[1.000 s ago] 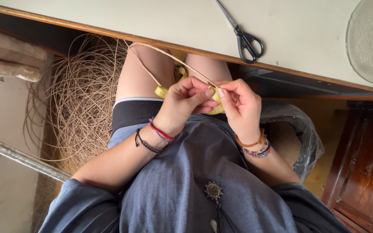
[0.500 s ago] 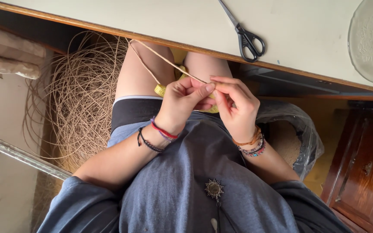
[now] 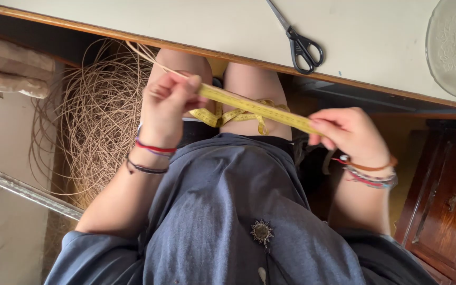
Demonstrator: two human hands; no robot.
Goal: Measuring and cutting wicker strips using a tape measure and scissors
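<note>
**Step in hand.** You hold a measuring tape stretched between both hands, so I judge this to be a length check. All positions below are given against the table.

- **Coil of cane:** on the floor below the table's front edge, at its left end. It is a loose, tangled ring.
- **Cane strand:** runs from just under the table's edge down into your left hand.
- **Left hand:** below the table's edge, over your lap. Thumb and fingers are pressed together, pinching one end of the yellow tape measure, apparently with the strand.
- **Tape measure:** runs taut, slanting down to the right, below the table's edge. Its slack loops lie on your thighs.
- **Right hand:** lower and farther from the table's edge. The fingertips pinch the tape, and I cannot tell whether the strand reaches them.
- **Scissors:** closed, on the table near its front edge.

**Next move.** A reading calls for the tape to be taut, the strand laid flush along it and both pinches firm.

**Containers.** The glass dish sits at the table's right end, partly out of view. I cannot tell its contents.
</note>
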